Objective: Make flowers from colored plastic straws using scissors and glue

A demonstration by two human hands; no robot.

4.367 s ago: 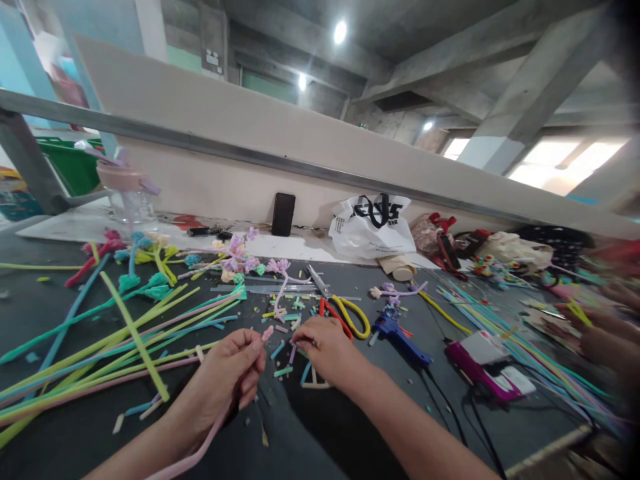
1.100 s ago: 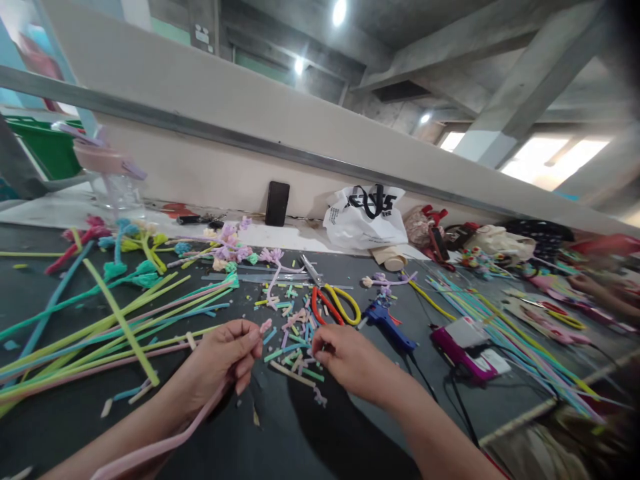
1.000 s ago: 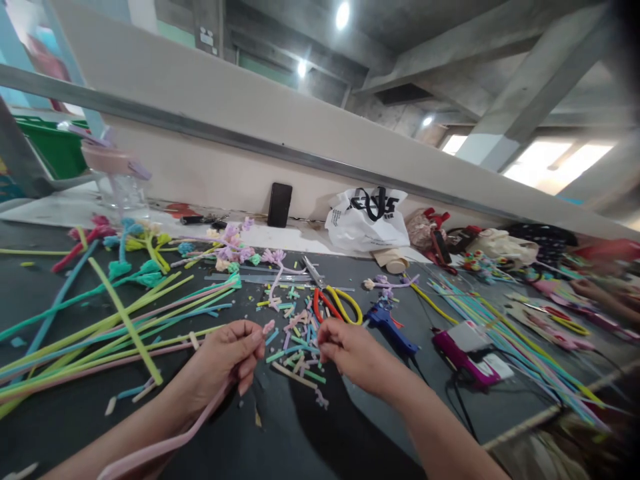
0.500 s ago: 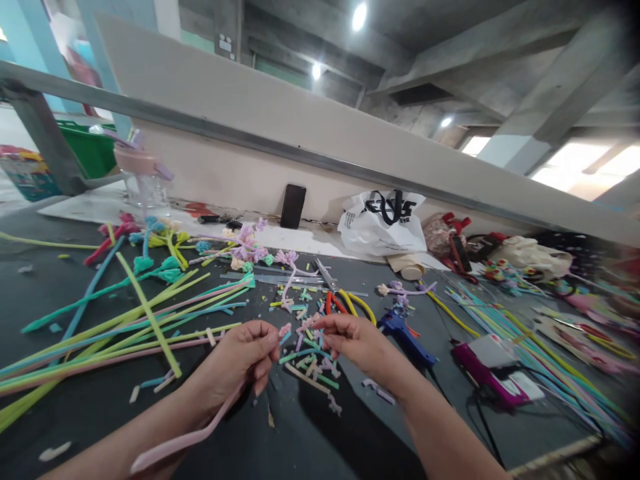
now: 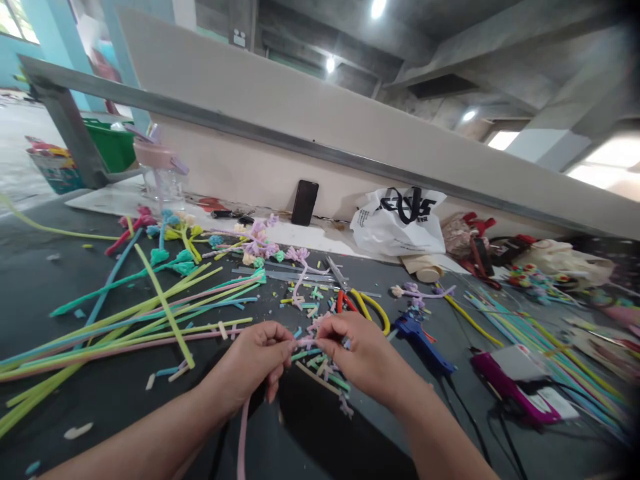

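My left hand [image 5: 257, 367] is closed in a pinch on a pink pipe cleaner [image 5: 243, 437], whose long tail hangs from my palm towards the table's near edge. Thumb and finger of my right hand [image 5: 357, 353] pinch the pink end, so a short stretch shows between both hands. Exactly how that end is shaped is hidden by the fingertips. Under and beyond my hands lie many short cut pieces [image 5: 340, 381] in mixed colours. Scissors with red and yellow handles [image 5: 371, 311] rest just past my right hand.
Long pipe cleaners [image 5: 125, 320] lie on the left, with finished pipe-cleaner flowers [image 5: 257, 240] behind. To the right are a blue glue gun [image 5: 425, 347] and a magenta device [image 5: 515, 393] with cables. A phone [image 5: 305, 203], white bag [image 5: 397, 223] and clear cup [image 5: 163, 180] stand along the back.
My hands have come together; my right fingers now pinch the pink pipe cleaner's end. Its tail has swung from under my left forearm to hang straight down. The view has shifted slightly left.
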